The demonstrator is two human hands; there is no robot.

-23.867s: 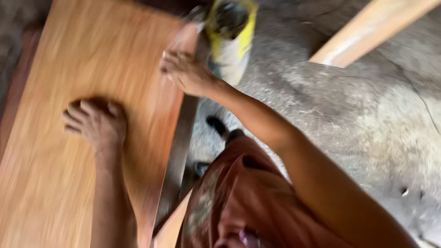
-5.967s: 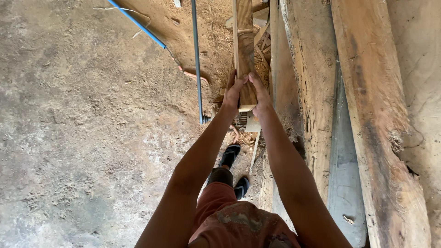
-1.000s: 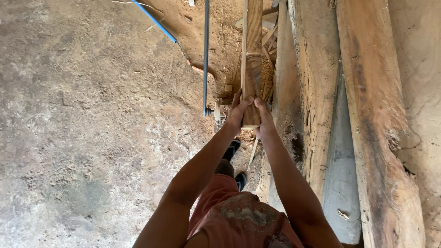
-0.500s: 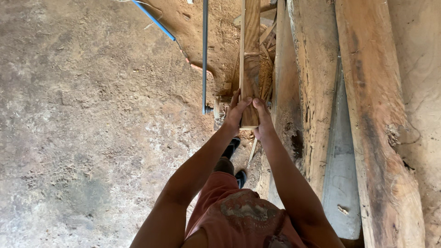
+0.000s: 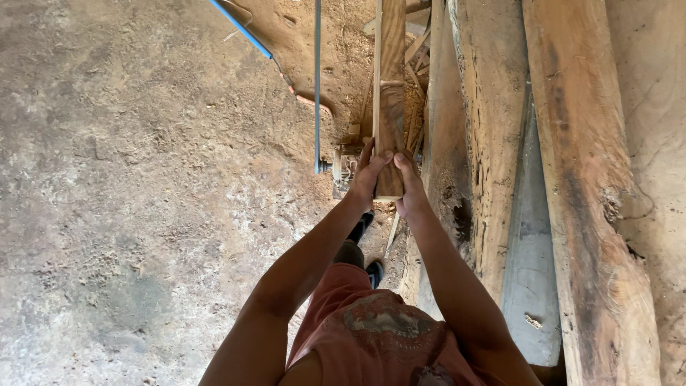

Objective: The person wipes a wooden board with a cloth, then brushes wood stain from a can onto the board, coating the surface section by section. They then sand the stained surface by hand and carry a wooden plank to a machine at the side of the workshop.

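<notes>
Plank: the narrow wooden plank (image 5: 390, 107) runs straight away from you, its near end between your two hands, above the sawdust heap (image 5: 357, 64).
Left hand: your left hand (image 5: 368, 179) wraps the plank's near left edge, fingers closed on it, thumb across the top face.
Right hand: your right hand (image 5: 409, 187) clamps the plank's near right edge, fingers curled under, so you grip it from both sides.
Edges: right of the plank, the rough timber slabs (image 5: 493, 136) lie close alongside, leaving little gap; left of the plank, a thin grey metal rod (image 5: 317, 86) stands just beside it.
Open room: left of the plank, beyond the rod, the dirt floor (image 5: 121, 186) spreads wide.
Materials: the plank is smooth, orange-brown, square-edged; the slabs are weathered, cracked, with bark-worn edges, one pale grey board (image 5: 532, 286) among them.
Other: a blue pipe (image 5: 239, 28) crosses the floor far left of the plank.
Surface: packed earth, pitted and dusty.
</notes>
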